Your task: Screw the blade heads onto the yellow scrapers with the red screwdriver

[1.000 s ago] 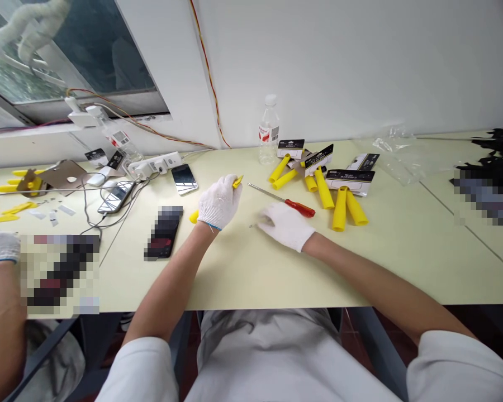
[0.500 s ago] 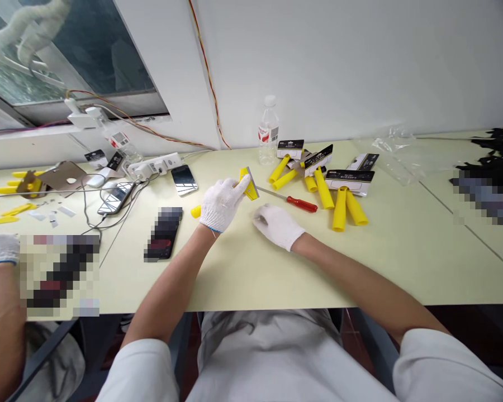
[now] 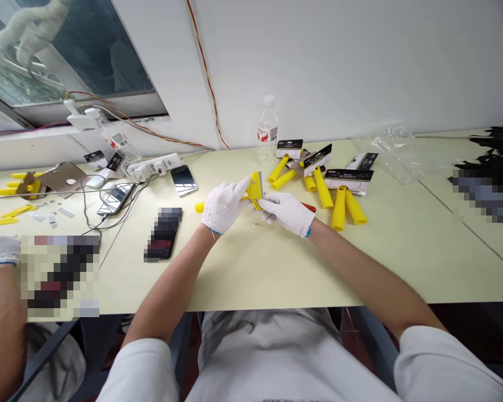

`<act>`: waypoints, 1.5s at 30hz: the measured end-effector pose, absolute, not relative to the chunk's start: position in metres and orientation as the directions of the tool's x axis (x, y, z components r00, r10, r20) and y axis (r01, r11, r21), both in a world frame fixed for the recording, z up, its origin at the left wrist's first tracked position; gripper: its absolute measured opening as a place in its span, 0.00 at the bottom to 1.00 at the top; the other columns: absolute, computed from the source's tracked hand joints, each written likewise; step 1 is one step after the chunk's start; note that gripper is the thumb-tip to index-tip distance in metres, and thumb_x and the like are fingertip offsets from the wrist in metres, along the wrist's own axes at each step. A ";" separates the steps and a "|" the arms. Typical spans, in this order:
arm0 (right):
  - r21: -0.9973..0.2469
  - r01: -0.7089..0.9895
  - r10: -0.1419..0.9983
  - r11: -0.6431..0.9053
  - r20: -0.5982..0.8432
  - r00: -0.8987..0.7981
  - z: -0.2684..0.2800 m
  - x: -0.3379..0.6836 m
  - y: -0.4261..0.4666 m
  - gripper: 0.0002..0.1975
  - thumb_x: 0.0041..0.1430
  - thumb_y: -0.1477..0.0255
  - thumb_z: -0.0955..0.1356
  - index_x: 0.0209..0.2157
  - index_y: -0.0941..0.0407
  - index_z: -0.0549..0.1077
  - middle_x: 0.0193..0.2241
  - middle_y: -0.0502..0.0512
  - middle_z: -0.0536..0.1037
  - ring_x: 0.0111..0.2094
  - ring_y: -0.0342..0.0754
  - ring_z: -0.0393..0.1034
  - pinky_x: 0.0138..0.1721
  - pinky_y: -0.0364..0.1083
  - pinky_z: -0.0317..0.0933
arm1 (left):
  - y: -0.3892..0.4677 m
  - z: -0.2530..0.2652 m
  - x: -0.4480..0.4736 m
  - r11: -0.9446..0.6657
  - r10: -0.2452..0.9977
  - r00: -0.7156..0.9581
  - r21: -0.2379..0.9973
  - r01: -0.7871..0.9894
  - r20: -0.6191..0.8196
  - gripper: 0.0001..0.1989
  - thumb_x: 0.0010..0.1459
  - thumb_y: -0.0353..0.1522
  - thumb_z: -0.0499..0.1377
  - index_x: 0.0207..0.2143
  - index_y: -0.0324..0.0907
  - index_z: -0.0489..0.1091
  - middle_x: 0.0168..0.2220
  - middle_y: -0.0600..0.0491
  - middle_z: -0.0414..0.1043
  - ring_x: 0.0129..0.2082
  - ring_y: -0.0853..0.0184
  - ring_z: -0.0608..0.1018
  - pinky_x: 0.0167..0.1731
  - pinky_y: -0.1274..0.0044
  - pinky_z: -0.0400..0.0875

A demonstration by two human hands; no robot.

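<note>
My left hand point(image 3: 225, 206), in a white knit glove, is closed around the handle of a yellow scraper point(image 3: 255, 187). The scraper's head and metal edge point right, and its handle end sticks out left of the glove. My gloved right hand point(image 3: 285, 211) pinches the lower corner of the scraper head between thumb and fingers; the fingertips are partly hidden. Below them a tiny metal piece, perhaps a screw point(image 3: 256, 224), lies on the table. Behind my right hand lies a screwdriver, only part of its red handle point(image 3: 309, 207) showing.
Yellow tubular handles point(image 3: 338, 209) with black-and-white cards lie to the right. A plastic bottle point(image 3: 267, 134) stands by the wall. Phones point(image 3: 184, 180), a power strip point(image 3: 155, 166) and cables are at left, beside a co-worker's gloved hand point(image 3: 0, 249). Clear plastic bags point(image 3: 398, 153) lie back right.
My right hand has risen from the table to the scraper head and now grips its lower corner. The scraper has turned more upright and shifted right. The small metal piece on the table now shows.
</note>
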State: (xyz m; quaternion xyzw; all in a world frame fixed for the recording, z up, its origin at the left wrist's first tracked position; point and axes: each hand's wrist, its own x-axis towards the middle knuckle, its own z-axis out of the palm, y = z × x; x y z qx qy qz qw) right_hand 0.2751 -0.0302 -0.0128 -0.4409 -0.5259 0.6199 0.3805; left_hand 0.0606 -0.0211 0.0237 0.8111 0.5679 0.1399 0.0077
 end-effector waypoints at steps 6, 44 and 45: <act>-0.985 0.099 0.938 -0.138 -0.162 -0.305 -0.007 0.284 -0.033 0.13 0.65 0.62 0.80 0.36 0.57 0.83 0.28 0.54 0.84 0.28 0.45 0.74 0.30 0.41 0.68 | -0.017 0.025 0.053 -0.469 0.882 0.460 0.262 0.843 0.101 0.17 0.78 0.35 0.59 0.64 0.47 0.79 0.55 0.46 0.83 0.51 0.58 0.81 0.50 0.72 0.71; -0.594 0.731 0.896 0.336 -0.039 -0.443 -0.021 0.279 -0.046 0.08 0.70 0.72 0.78 0.49 0.56 0.86 0.51 0.61 0.87 0.48 0.54 0.83 0.54 0.49 0.72 | -0.009 0.018 0.051 -0.321 0.939 0.255 0.325 0.890 0.229 0.20 0.78 0.40 0.65 0.65 0.39 0.76 0.59 0.41 0.78 0.54 0.57 0.81 0.57 0.64 0.78; -0.580 0.737 0.898 0.345 -0.023 -0.439 -0.023 0.278 -0.046 0.06 0.71 0.73 0.77 0.48 0.56 0.86 0.50 0.61 0.86 0.47 0.53 0.83 0.54 0.49 0.72 | -0.008 0.018 0.051 -0.320 0.939 0.253 0.327 0.889 0.231 0.19 0.78 0.38 0.64 0.65 0.39 0.76 0.57 0.40 0.79 0.53 0.57 0.81 0.56 0.66 0.77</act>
